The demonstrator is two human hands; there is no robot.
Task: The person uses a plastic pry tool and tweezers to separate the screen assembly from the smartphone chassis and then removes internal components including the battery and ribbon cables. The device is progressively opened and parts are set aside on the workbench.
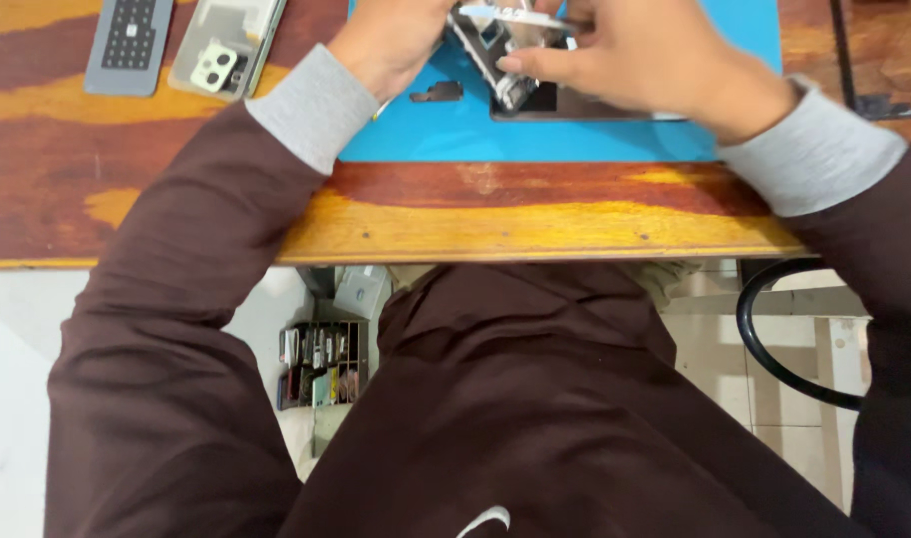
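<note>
Observed from the head view: both hands are working at the top centre of the frame, over a blue work mat [575, 134] laid on a wooden worktop [475, 214].

The left hand [391, 40] sits at the upper centre-left, fingers curled in toward an opened smartphone [505, 60]. Its fingertips are cut off by the frame edge, so whether it pinches the phone or only steadies it cannot be told.

The right hand [645, 60] is at the upper centre-right, closed over the phone's lifted upper part, thumb laid along the near edge and pressing against it. This hand appears to hold the raised panel.

The phone lies between the two hands, touching both, on the far half of the mat. Its dark lower body rests flat with the long axis running left to right; the lifted part is tilted up from it, hinging at the left end. The right hand covers more of it and is the nearer.

A small dark bracket-like part [438, 93] lies loose on the mat, just left of the phone.

Upper left of the frame, off the mat: a grey perforated pad [129, 45] and, beside it, a pale green phone back cover [221, 50] with camera openings.
</note>
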